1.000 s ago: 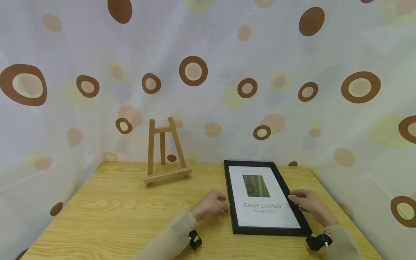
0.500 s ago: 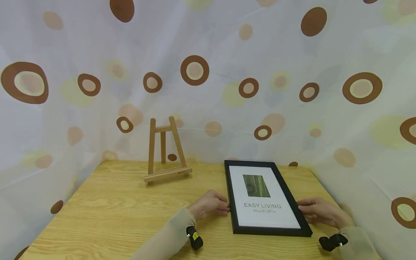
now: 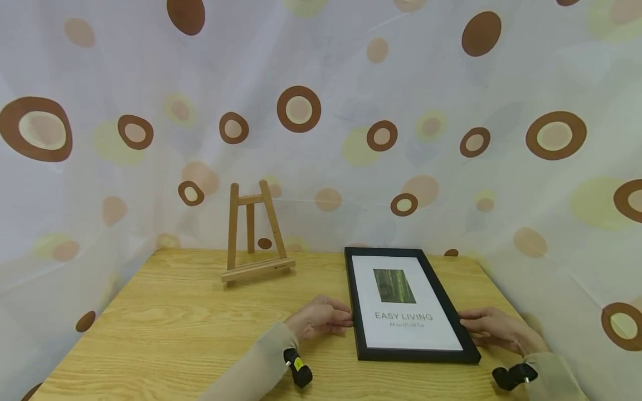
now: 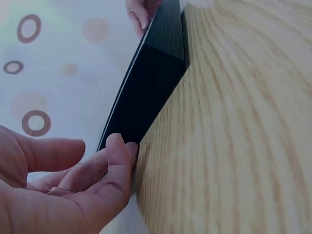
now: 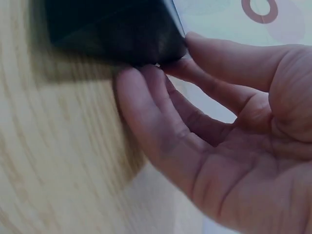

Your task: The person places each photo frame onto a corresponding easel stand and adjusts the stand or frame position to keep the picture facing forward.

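Observation:
A black picture frame (image 3: 401, 307) with a white insert reading "EASY LIVING" lies face up on the right of the table. My left hand (image 3: 321, 318) is at its left side; in the left wrist view the fingertips (image 4: 119, 146) meet the frame's black side, with the thumb a little apart. On the opposite side, my right hand (image 3: 501, 329) holds the frame's edge. The right wrist view shows those fingers (image 5: 134, 87) against the lower edge and the thumb at the upper edge. A small wooden easel (image 3: 258, 267) stands at the back left.
The wood-grain table (image 3: 175, 323) ends at a spotted curtain (image 3: 321, 167) behind, which also runs along both sides. The picture frame's far end lies close to the table's back edge.
My right hand has moved outward from above the frame's right border to its outer side. My left fingers have come against the left side. The frame and easel stay put.

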The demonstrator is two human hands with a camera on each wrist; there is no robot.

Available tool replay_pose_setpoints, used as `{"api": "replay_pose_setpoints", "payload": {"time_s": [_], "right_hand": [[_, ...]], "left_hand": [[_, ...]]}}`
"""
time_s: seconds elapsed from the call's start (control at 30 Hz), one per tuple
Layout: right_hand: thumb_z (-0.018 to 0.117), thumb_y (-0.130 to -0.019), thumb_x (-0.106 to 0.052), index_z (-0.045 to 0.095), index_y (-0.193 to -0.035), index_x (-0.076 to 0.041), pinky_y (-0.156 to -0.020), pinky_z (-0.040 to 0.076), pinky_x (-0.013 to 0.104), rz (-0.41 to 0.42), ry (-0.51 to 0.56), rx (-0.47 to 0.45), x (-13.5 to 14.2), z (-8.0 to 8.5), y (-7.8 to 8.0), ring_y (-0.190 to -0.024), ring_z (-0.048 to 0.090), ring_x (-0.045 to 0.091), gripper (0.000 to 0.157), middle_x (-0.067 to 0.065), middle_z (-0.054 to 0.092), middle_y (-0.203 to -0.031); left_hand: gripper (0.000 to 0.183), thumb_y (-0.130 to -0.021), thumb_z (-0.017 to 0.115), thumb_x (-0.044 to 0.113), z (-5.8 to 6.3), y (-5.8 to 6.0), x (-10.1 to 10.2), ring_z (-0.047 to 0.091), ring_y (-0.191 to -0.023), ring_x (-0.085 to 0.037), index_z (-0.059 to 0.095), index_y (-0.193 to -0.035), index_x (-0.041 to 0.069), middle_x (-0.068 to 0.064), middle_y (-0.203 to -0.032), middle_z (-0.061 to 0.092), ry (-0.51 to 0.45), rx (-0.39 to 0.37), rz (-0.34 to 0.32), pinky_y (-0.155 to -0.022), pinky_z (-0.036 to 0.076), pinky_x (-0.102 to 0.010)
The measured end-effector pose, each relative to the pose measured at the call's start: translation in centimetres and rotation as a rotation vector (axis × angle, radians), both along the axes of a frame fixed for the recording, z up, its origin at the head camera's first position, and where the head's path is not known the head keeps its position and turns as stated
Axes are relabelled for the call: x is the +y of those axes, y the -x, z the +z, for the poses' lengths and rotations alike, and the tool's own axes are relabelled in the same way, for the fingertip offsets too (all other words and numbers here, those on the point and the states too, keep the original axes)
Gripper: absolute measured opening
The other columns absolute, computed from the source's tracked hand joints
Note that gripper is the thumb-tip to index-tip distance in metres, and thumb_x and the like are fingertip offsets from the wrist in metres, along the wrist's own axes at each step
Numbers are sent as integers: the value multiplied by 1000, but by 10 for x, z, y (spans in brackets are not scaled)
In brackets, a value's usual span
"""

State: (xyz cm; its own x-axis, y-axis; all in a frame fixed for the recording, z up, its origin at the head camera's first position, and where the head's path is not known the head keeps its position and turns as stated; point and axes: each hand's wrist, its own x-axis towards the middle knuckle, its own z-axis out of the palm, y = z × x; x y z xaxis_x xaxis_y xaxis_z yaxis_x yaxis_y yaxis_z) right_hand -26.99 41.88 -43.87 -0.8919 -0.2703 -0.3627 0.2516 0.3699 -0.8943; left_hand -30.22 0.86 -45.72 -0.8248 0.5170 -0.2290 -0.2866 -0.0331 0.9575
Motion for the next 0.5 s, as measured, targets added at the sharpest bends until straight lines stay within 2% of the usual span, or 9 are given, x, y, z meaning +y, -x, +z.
{"api": "replay_pose_setpoints", "payload": {"time_s": [0.2, 0.37, 0.43, 0.5], "right_hand": [[47, -94, -13, 13, -135, 18, -82, 48, 47, 70, 145, -36, 0, -1, 2, -99, 58, 29, 61, 20, 56, -116], [44, -96, -10, 4, -135, 19, -84, 45, 50, 94, 247, -91, 4, -6, 4, -102, 56, 30, 63, 18, 56, -117], [44, -96, -10, 6, -135, 19, -85, 45, 50, 100, 271, -109, 5, -8, 6, -103, 56, 31, 62, 17, 57, -116], [44, -96, -11, 14, -134, 19, -85, 45, 49, 102, 296, -127, 5, -11, 7, -103, 56, 31, 57, 18, 58, -114]], "left_hand": [[32, -87, 52, -4, 0, -5, 0, 61, -93, -34, 50, -117, -14, -25, -106, 60, -75, -61, 22, -77, 51, -42], [38, -88, 50, -6, -2, -7, 1, 59, -96, -37, 42, -123, -16, -26, -110, 57, -122, -106, 41, -81, 48, -47], [39, -87, 50, -7, -2, -6, 1, 59, -95, -34, 41, -123, -17, -25, -109, 56, -131, -123, 60, -83, 48, -45], [40, -86, 50, -9, -2, -5, 1, 59, -93, -31, 40, -123, -17, -24, -106, 56, -139, -139, 72, -83, 48, -44]]}}
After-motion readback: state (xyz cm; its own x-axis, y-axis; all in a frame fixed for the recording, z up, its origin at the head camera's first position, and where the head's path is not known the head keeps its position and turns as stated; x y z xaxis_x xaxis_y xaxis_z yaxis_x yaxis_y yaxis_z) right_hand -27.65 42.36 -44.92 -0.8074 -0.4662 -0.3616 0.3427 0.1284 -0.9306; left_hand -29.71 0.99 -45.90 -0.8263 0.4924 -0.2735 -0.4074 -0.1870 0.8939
